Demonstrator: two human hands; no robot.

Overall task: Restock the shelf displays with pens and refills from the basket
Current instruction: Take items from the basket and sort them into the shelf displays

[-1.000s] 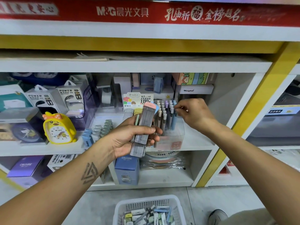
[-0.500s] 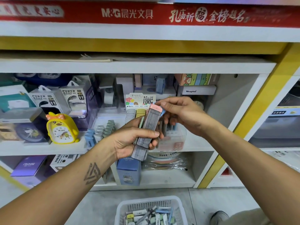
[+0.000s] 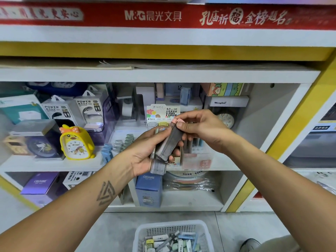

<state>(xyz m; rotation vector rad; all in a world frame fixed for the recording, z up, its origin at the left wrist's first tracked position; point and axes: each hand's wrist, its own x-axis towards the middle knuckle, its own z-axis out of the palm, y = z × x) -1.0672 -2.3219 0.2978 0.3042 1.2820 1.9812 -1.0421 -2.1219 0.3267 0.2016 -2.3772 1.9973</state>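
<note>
Several refill cases (image 3: pixel 164 150) clutched in left hand (image 3: pixel 145 151); right hand (image 3: pixel 201 127) fingers pinching top one's pink cap. Light, stiff, slick plastic prob. — grip by long sides.

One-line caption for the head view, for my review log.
Left hand grips a stack of lead refill cases while the right hand pinches the top pink-capped one, above the basket.

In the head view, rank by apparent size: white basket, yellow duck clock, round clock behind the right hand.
1. white basket, though nearness to the camera enlarges it
2. yellow duck clock
3. round clock, partly hidden
</note>
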